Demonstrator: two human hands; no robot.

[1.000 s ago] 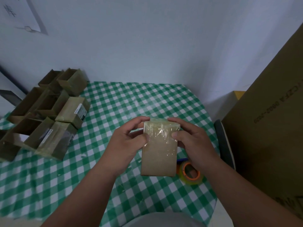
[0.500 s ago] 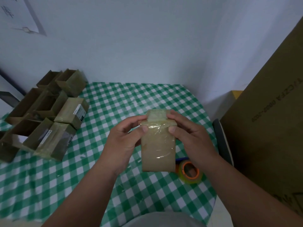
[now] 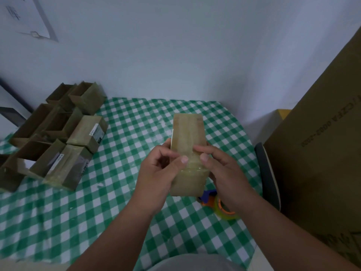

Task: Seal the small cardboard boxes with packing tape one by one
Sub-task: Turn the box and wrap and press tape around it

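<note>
- A small cardboard box (image 3: 188, 153), wrapped in glossy clear tape, is held above the green checked tablecloth (image 3: 121, 192), one end tipped toward the wall.
- The left hand (image 3: 158, 177) and right hand (image 3: 224, 173) grip its sides, both thumbs pressed on the taped top face.
- A tape dispenser (image 3: 220, 204) lies on the cloth just under the right hand.
- More small boxes (image 3: 58, 141), some open, sit grouped at the table's left.
</note>
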